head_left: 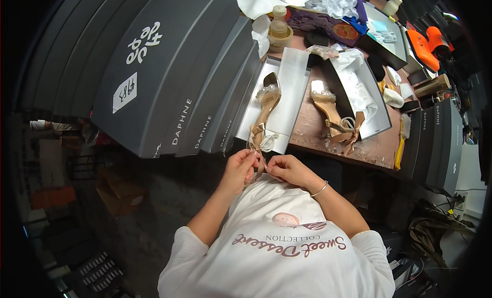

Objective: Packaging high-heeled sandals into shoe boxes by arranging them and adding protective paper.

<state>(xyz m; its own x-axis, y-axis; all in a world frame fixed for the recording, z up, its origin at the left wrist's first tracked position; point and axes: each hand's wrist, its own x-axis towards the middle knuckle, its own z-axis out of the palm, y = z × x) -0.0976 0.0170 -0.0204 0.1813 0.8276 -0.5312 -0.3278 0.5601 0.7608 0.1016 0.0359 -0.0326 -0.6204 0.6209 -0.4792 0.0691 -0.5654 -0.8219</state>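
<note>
A gold high-heeled sandal (265,107) with a pearl toe strap lies in an open white shoe box (287,82), its heel end toward me. Its tan ankle ribbon (260,166) hangs over the box's near edge. My left hand (238,170) and my right hand (287,169) meet just below the box, and both pinch that ribbon between fingertips. The matching second sandal (333,116) rests on the worn wooden table (369,146) to the right, its ribbon trailing off the front edge.
A stack of dark grey shoe boxes (169,67) leans at the left. More grey boxes (438,139) stand at the right. A box lid (376,105) with white tissue, a yellow brush (401,141), a glue bottle (279,26) and orange tools (428,44) crowd the table.
</note>
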